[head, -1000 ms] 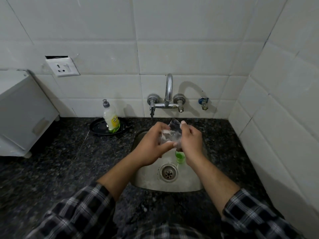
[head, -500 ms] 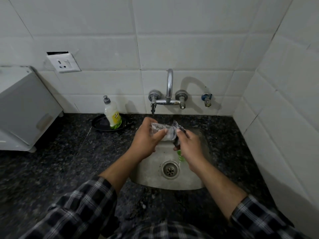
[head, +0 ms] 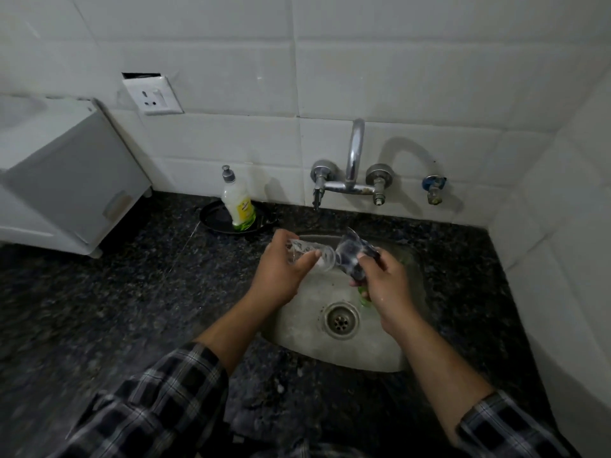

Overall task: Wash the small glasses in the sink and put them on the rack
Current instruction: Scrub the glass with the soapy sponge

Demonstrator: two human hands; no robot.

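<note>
A small clear glass (head: 309, 254) lies on its side in the air above the sink (head: 347, 345), its mouth turned to the right. The left hand (head: 282, 271) has its fingers (head: 310, 256) wrapped around the glass, thumb on top. Right at the mouth of the glass, the right hand (head: 385, 282) pinches a dark scrubbing pad (head: 355, 256), crumpled, and holds it against the rim. Something green (head: 364, 300) shows just under that hand, low in the basin; I cannot tell what it is. Below the hands lies the round drain (head: 340, 320) in the steel bowl. Behind, a chrome tap (head: 353, 180) juts from the white tiled wall, with a small blue-capped valve (head: 433, 188) to its right. On the dark speckled tabletop (head: 115, 309), left of the sink, a bottle of dish soap (head: 237, 204) stands on a black plate (head: 218, 221). Further left sits a white box-like appliance (head: 66, 180), with a wall socket (head: 152, 95) above it. Both sleeves are checked.
</note>
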